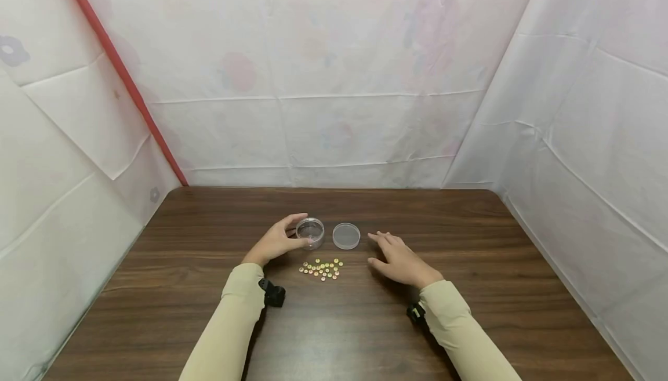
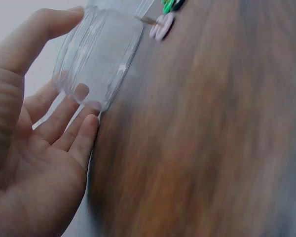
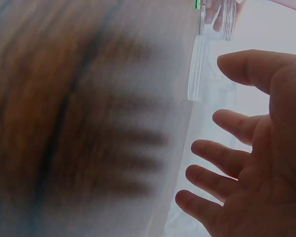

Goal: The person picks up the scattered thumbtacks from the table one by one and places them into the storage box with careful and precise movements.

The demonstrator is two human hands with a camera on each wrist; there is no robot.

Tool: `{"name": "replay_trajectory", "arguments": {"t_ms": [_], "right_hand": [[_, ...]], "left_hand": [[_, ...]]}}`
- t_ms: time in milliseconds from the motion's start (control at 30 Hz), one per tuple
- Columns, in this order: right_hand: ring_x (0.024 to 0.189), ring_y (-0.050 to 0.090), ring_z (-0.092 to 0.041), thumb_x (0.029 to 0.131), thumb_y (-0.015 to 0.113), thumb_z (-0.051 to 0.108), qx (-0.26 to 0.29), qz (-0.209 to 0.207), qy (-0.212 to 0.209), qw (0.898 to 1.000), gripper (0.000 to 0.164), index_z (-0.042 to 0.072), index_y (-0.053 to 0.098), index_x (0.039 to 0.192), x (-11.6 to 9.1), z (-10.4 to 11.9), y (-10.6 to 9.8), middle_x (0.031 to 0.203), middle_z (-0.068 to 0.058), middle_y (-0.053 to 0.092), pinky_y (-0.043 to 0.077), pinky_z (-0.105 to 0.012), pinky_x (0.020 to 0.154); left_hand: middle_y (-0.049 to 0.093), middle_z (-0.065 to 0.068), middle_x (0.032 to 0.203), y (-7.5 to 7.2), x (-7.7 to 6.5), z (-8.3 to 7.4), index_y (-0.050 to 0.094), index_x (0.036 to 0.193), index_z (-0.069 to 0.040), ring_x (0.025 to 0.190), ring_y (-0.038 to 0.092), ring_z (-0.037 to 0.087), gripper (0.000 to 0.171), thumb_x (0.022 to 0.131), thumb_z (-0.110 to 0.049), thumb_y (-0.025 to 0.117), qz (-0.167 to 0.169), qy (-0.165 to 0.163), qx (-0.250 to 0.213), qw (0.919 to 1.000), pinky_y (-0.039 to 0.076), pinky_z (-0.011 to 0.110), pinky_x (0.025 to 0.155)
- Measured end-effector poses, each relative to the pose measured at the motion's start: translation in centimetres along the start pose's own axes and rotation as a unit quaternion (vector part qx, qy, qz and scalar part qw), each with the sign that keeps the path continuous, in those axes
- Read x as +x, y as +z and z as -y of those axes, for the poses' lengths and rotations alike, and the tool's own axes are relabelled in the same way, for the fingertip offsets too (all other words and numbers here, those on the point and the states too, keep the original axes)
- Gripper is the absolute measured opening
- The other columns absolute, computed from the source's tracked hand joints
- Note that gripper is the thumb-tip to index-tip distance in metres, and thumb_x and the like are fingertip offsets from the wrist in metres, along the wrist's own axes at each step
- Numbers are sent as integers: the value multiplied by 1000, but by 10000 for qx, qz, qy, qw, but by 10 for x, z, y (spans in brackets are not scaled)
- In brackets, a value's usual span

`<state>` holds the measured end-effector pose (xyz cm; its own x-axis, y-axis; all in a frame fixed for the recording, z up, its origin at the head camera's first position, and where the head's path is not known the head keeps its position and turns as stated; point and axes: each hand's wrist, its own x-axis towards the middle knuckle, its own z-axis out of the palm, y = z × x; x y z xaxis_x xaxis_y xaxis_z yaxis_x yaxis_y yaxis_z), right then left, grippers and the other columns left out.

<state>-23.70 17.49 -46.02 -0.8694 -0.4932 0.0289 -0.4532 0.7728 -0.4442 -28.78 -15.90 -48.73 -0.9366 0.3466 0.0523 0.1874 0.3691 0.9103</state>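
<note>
Clear jar [image 1: 311,235], one, upright on the bench [image 1: 323,337] beside a clear lid [image 1: 347,236]; judged light, stiff, slippery (possibly brittle), best held round its wall. Left grip [image 1: 275,243]: thumb and fingers pinching the jar. Right grip [image 1: 400,261]: spread, empty.

Jar [image 1: 315,243] smooth clear plastic; table [image 1: 323,334] glossy wood-grain

And here's the bench [image 1: 172,265], dark wood grain, far corners rounded, a pale glare [image 1: 323,334] shining near its front! Up behind it hangs the white back sheet [image 1: 339,68], creased in straight lines, faded pink blotch [image 1: 240,72] left of centre. A red strip [image 1: 123,73] slants down beside the left sheet [image 1: 62,137], grey flower print [image 1: 21,54] there; right sheet [image 1: 590,108] opposite, folds running diagonally!
</note>
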Motion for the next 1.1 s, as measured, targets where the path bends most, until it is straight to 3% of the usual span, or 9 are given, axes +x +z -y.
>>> {"name": "replay_trajectory", "arguments": {"t_ms": [300,600,867,1100], "right_hand": [[133,25,-34,94,55,36,-35,-15,-207,9998,58,11,37,143,1,5,2,146,-18,34,31,-57,105],[121,39,-21,93,57,33,-127,-26,-822,9965,47,10,49,133,8,10,4,131,-10,48,41,-46,99],[102,46,-16,91,58,31,-446,-42,-1239,9913,37,10,58,122,18,21,9,113,-7,55,48,-40,87],[97,48,-13,91,59,28,-541,95,-1335,9895,28,13,61,114,29,32,15,108,-2,56,49,-36,83]], "left_hand": [[46,10,134,3,3,0,38,142,-16,124,41,29,82,73,-34,79,102,-91,49,9999,37,53,103],[43,20,137,0,-9,-27,38,142,-8,126,37,35,78,77,-23,77,252,-163,-242,9993,33,56,104],[45,9,136,5,2,2,41,140,-19,125,39,29,82,71,-39,80,-65,-221,-60,9997,35,52,105],[38,12,143,6,1,0,38,142,-20,130,33,32,81,74,-39,78,22,-277,-48,9996,30,53,107]]}}
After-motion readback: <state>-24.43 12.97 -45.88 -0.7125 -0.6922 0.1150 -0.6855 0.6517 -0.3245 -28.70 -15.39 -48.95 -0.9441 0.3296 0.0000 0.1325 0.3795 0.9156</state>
